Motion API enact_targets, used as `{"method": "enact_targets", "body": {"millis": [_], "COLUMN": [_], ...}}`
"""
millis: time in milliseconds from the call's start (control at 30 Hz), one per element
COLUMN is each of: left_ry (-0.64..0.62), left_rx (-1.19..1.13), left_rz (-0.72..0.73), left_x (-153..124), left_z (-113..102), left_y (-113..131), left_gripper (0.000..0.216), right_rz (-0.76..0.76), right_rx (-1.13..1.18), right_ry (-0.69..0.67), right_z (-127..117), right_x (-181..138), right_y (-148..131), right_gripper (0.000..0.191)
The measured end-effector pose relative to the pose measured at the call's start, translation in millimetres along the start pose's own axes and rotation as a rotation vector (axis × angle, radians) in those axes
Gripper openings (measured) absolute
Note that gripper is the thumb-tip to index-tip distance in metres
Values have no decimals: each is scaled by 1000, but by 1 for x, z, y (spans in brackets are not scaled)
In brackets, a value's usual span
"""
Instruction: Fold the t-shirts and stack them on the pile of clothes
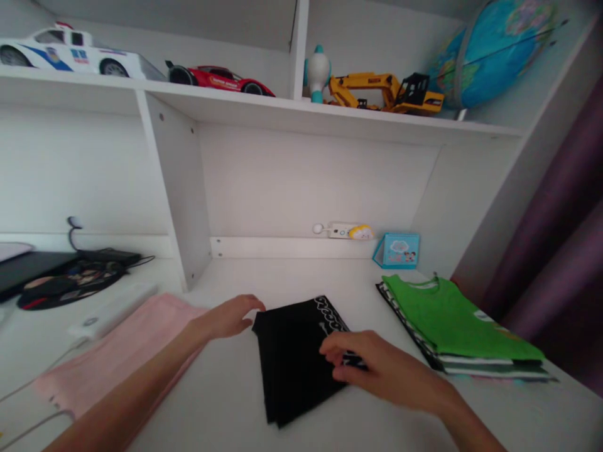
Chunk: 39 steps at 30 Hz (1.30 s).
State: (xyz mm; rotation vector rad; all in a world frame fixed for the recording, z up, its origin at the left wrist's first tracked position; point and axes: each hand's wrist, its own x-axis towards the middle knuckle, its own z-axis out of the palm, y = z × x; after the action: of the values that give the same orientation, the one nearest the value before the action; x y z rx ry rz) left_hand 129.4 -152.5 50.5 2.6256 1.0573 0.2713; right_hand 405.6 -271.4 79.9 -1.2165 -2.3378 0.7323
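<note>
A folded black garment [296, 358] with white chain-like print along its right edge lies on the white desk. My left hand [235, 317] is at its upper left corner, thumb and fingers apart; whether the fingertips touch the cloth I cannot tell. Over the right side of the garment is my right hand [362, 361], its fingers bent and the thumb apart from them, with nothing visible in its grasp. To the right sits a stack of folded clothes with a green T-shirt [452, 317] on top. A pink cloth [127, 351] lies flat under my left forearm.
A white power strip [113, 311] and cables lie at the left, near a dark round item [75, 282]. A blue desk calendar [400, 251] stands at the back right. Overhead, a shelf [235, 103] carries toy cars, a yellow toy excavator [386, 91] and a globe [494, 53].
</note>
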Motion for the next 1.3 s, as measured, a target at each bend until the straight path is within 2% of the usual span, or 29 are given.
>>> {"method": "enact_targets", "body": {"millis": [67,167,233,300,367,433,567,667,767,867,967,1033,1100,1200,1300], "left_ry": [-4,-90,-164,-183,-159,-115,30,136,204,279,356,321,213,106,189], "left_rx": [8,-58,-52,-7,48,113,170,88,-60,-322,-661,-938,-1094,-1007,-869], "left_rz": [-32,82,186,224,203,136,-148,-372,-464,-464,-517,-569,-569,-486,-402], "left_x": [-15,-35,-42,-41,-35,-29,-22,-13,7,28,33,24,8,-9,-1], "left_z": [11,29,44,58,66,67,58,58,69,82,87,86,84,88,97], "left_y": [22,72,98,106,96,72,15,-12,-25,-27,-18,-4,11,29,45], "left_gripper": [30,33,43,48,44,43,43,38,45,56,68,73,76,63,52], "right_rz": [76,134,122,119,156,223,356,453,525,589,646,633,581,473,396], "right_rx": [-99,-249,-268,-288,-327,-377,-422,-419,-363,-291,-223,-168,-125,-106,-149], "right_ry": [92,192,150,91,60,57,60,124,155,169,208,217,229,285,381], "right_z": [-7,-11,-3,8,18,23,20,17,28,45,56,56,53,47,38], "right_x": [11,40,61,75,79,71,41,33,46,66,78,77,70,55,38], "right_y": [26,71,97,114,122,123,119,119,122,127,132,134,133,127,122], "right_gripper": [19,25,30,39,41,35,21,32,39,37,33,28,22,13,18]}}
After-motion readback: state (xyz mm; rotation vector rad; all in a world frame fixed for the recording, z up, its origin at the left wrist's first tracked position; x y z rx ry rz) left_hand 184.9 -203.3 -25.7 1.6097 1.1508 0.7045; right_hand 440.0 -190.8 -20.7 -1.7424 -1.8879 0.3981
